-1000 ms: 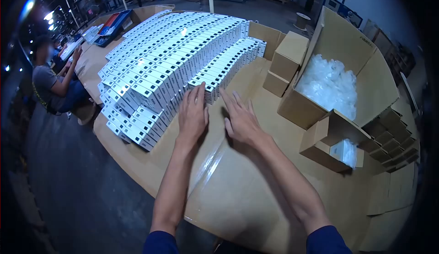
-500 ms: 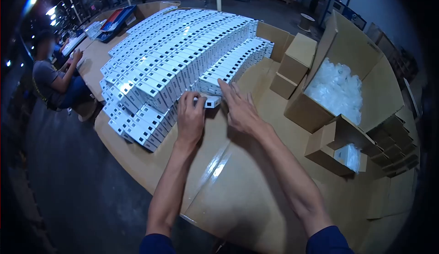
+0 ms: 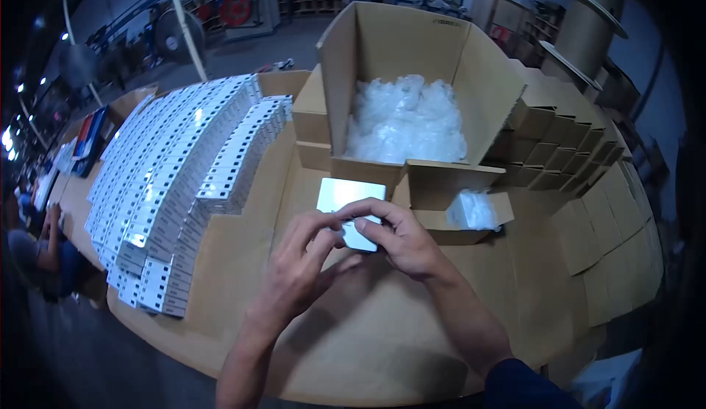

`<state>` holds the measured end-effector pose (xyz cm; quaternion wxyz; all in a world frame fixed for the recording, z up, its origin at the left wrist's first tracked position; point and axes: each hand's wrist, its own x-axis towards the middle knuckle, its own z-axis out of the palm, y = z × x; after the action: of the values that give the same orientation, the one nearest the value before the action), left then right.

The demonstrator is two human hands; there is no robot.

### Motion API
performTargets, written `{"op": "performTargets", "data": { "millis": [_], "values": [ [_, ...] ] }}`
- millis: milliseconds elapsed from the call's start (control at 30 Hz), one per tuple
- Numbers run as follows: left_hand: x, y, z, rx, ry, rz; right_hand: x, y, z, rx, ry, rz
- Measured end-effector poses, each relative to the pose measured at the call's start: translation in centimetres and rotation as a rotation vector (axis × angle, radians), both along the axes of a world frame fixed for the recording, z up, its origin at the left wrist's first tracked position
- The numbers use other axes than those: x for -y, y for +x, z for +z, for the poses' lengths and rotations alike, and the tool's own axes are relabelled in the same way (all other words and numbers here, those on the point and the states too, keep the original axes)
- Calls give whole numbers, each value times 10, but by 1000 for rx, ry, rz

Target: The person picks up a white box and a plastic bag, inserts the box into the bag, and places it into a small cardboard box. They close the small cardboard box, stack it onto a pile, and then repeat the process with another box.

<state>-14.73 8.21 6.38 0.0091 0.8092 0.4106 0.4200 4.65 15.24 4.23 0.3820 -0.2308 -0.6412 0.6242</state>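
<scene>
A small white box is between my two hands above the cardboard-covered table, its plain face up. My right hand holds its near right part, with the thumb on the top face. My left hand is bent at the box's left near edge, index finger and thumb close to it; whether those fingers grip it is hard to tell. Rows of stacked white boxes with small dark squares stand to the left of my hands.
Beyond my hands a large open carton holds clear plastic bags. In front of it a smaller open carton contains a wrapped white item. Folded cardboard boxes are stacked right. A person sits far left.
The view has turned right. Both hands have left the stacked rows, and a white box is now held between them in front of the cartons.
</scene>
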Motion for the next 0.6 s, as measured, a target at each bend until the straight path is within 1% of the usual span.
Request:
{"op": "performTargets", "data": {
  "millis": [33, 67, 100, 133, 167, 200, 233, 267, 300, 333, 367, 400, 433, 500, 600],
  "values": [
    [-11, 9, 9, 42, -15, -24, -4, 17, 1, 18, 55, -25],
    [-23, 17, 17, 84, -35, -47, -4, 34, 15, 42, 9, -38],
    [-39, 25, 24, 124, -57, -67, -4, 46, 25, 26, -104, -113],
    [-63, 33, 31, 154, -40, -124, -13, 60, 27, 88, -17, -197],
    [-89, 42, 34, 150, -79, -117, -22, 72, 30, 153, 68, -276],
    [-117, 51, 35, 146, -118, -105, -33, 80, 31, 130, 190, -372],
    [-149, 61, 36, 85, -86, -89, -42, 93, 42, 338, 277, -482],
    [-178, 71, 38, 71, -118, -118, -48, 100, 51, 426, 456, -599],
    [-211, 81, 33, 21, -99, -143, -56, 106, 56, 511, 632, -714],
    [-245, 92, 26, -31, -81, -168, -69, 114, 52, 503, 662, -762],
    [-276, 103, 20, -97, -71, -182, -80, 121, 50, 553, 709, -811],
    [-303, 114, 13, -163, -64, -196, -88, 126, 48, 571, 693, -859],
    [-327, 124, 5, -250, -23, -158, -96, 130, 46, 590, 676, -909],
    [-360, 148, -6, -321, 83, -75, -107, 134, 39, 534, 658, -915],
    [-407, 163, -12, -573, 333, -144, -112, 138, 36, 520, 672, -926]
  ]
}}
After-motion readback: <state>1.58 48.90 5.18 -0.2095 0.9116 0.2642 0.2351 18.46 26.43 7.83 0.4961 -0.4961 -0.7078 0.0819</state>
